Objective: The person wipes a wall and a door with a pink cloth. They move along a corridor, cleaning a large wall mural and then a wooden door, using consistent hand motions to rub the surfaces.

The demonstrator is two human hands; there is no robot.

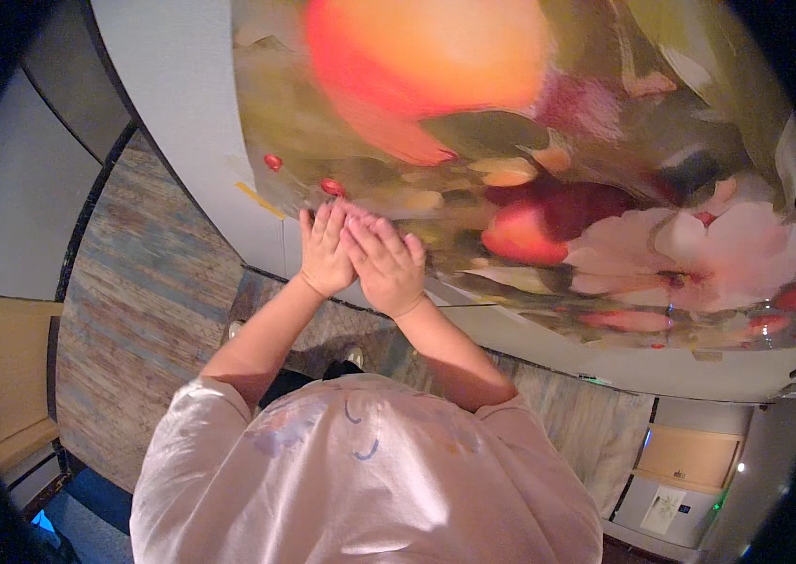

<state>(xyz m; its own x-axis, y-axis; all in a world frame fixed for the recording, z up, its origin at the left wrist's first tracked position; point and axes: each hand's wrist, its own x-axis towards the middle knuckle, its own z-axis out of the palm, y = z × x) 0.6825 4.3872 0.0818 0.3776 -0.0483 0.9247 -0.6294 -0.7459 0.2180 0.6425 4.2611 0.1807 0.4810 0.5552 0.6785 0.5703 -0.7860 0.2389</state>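
Observation:
A large floral picture sheet (pixel 433 204) with orange, red and pink blooms covers much of the pale wall (pixel 172 106) before me. My left hand (pixel 328 248) lies flat-palmed near its lower left corner, fingers slightly spread and pointing up. Close beside it, my right hand (pixel 387 266) is raised with its fingers partly apart, overlapping the left at the inner edge. Both show their backs and hold nothing visible. Whether the palms press on the sheet cannot be told, as they are hidden. A strip of yellow tape (pixel 260 199) crosses the sheet's left edge.
Another tape piece (pixel 708 356) sits at the sheet's lower right edge. Wood-look planks (pixel 144 303) form the floor, where my shoes (pixel 354 357) show below. A tan panel (pixel 7 366) stands at left, near blue carpet (pixel 91 507). A small picture (pixel 661 509) hangs at lower right.

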